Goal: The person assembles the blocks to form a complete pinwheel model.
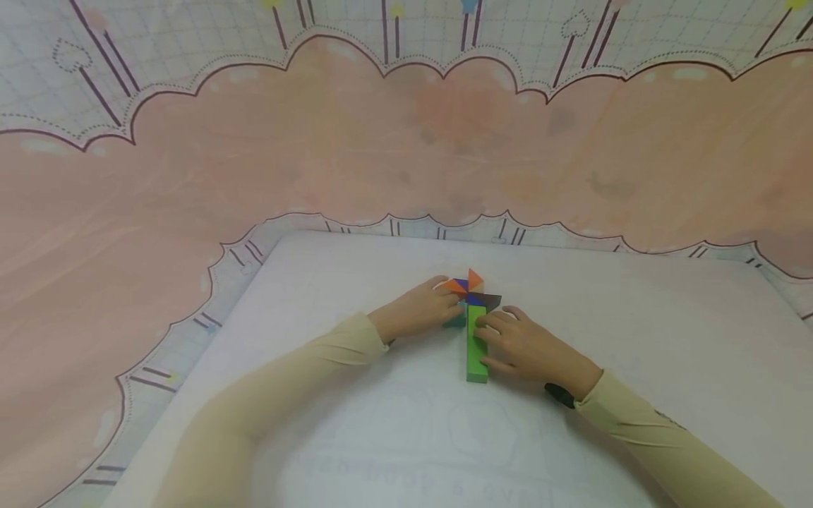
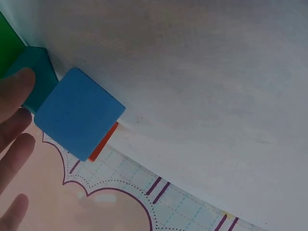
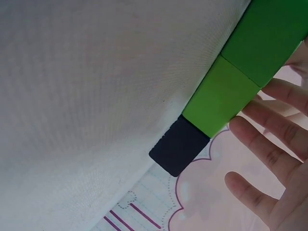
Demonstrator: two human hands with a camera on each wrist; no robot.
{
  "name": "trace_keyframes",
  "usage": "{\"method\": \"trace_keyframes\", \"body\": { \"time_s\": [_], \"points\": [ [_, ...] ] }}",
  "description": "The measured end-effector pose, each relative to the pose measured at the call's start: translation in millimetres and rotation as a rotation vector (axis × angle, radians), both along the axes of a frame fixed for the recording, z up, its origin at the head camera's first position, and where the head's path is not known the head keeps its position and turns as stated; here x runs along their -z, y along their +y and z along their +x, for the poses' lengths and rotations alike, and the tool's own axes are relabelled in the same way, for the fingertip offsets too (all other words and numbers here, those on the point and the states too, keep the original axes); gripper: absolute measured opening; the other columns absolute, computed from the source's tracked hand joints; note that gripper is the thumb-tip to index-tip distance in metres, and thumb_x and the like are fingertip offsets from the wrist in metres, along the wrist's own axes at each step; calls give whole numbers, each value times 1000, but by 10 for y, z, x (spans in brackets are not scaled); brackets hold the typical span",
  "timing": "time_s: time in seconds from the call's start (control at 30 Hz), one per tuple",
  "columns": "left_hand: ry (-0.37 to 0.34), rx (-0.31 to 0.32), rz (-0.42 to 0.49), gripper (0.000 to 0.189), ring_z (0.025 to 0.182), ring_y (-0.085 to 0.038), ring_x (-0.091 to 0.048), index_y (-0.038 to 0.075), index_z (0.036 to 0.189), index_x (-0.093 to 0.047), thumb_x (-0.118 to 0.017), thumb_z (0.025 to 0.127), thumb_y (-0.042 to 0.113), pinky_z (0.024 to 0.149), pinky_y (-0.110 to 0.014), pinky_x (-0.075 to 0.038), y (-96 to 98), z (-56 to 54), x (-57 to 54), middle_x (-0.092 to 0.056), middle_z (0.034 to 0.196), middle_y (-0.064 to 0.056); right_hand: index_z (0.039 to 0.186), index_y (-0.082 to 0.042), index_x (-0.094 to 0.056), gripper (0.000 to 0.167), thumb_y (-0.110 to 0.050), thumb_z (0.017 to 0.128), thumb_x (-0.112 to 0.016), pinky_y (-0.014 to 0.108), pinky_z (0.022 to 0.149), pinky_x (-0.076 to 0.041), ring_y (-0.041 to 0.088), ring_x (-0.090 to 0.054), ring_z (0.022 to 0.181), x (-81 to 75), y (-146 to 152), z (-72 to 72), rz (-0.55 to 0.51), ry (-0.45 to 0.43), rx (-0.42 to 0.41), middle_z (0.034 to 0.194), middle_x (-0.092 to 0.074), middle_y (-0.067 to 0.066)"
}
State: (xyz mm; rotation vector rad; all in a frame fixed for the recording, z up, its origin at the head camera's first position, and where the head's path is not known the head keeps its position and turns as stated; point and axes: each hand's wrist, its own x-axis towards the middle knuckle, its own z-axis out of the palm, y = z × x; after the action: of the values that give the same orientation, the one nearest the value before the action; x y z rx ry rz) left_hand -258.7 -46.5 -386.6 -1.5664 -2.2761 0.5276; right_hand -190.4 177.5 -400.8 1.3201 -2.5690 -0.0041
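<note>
Small coloured blocks form a pinwheel shape on the white table, with an orange block [image 1: 475, 281] on top and a dark block [image 1: 489, 300] at its right. Below it runs a long green stem [image 1: 476, 353], made of a light green block [image 3: 221, 96] and a darker green block [image 3: 267, 41]. My left hand [image 1: 419, 307] rests at the pinwheel's left side, its fingertips at a teal block [image 2: 41, 72] beside a blue block [image 2: 79, 114]. From the right, my right hand [image 1: 527, 346] touches the stem with loosely extended fingers.
The white tabletop [image 1: 356, 416] spreads around the blocks and carries faint printed lettering near the front. Beyond its far edge hangs a peach cloud-patterned cloth [image 1: 406, 155]. A dark wrist device [image 1: 559, 395] sits under the right wrist.
</note>
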Motion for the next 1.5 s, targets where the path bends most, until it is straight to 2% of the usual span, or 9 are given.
{"method": "trace_keyframes", "body": {
  "time_s": [0.33, 0.63, 0.83, 1.0, 1.1, 1.2, 1.33, 1.5],
  "points": [
    [-83, -53, 0, 24, 120, -19, -55, 22, 115, -58, -52, 95, 12, 111, -43, -35, 10, -3, -46, -62, 124, 1, 108, -7, -64, 38, -37, 84, -66, 46, 93, -46, 22, -57, 106, 8, 5, -19, -28, 84, -49, 108, -64, 7],
    [-59, -64, 34, 26, 116, -18, -57, 22, 115, -58, -54, 93, 9, 107, -44, -38, 31, -51, -8, -63, 123, 1, 110, -6, -64, 39, -37, 85, -65, 47, 95, -44, 23, -56, 108, 3, -2, -1, -22, 44, -30, 111, -63, 8],
    [-96, -92, 45, 29, 115, -18, -58, 23, 118, -59, -55, 92, 10, 107, -44, -38, 34, -81, -15, -64, 121, 1, 109, -7, -64, 39, -37, 85, -66, 47, 95, -44, 23, -56, 108, 3, -5, -3, -27, 45, -30, 111, -63, 8],
    [-169, -199, 73, 32, 109, -20, -59, 24, 121, -60, -63, 89, 28, 110, -43, -34, -51, -131, -49, -65, 113, 1, 110, -6, -64, 40, -37, 85, -65, 47, 95, -45, 23, -57, 109, -1, -9, 2, -25, 39, -28, 111, -63, 8],
    [-219, -275, 84, 38, 106, -20, -59, 23, 121, -60, -63, 87, 40, 111, -43, -33, -148, -149, -70, -65, 109, 0, 110, -6, -64, 40, -37, 85, -65, 48, 95, -45, 23, -57, 109, -4, -11, 5, -18, 33, -25, 111, -64, 8],
    [-251, -314, 94, 41, 106, -20, -59, 19, 120, -60, -61, 87, 45, 111, -44, -32, -246, -153, -79, -65, 108, -1, 111, -6, -64, 40, -38, 85, -65, 48, 96, -44, 23, -57, 109, -2, -11, 3, -11, 29, -18, 112, -63, 8],
    [-272, -320, 100, 40, 109, -20, -58, 18, 119, -59, -61, 88, 44, 112, -45, -32, -330, -155, -60, -65, 109, -1, 111, -6, -64, 41, -38, 85, -65, 48, 96, -44, 23, -56, 110, 4, -7, -1, -5, 26, -12, 113, -63, 8],
    [-264, -294, 103, 40, 108, -19, -59, 19, 118, -60, -64, 86, 43, 111, -44, -34, -349, -163, -11, -65, 109, -1, 111, -6, -64, 41, -38, 85, -65, 47, 96, -44, 23, -56, 109, 13, -3, -8, -6, 26, -14, 112, -63, 8]
  ]
}}
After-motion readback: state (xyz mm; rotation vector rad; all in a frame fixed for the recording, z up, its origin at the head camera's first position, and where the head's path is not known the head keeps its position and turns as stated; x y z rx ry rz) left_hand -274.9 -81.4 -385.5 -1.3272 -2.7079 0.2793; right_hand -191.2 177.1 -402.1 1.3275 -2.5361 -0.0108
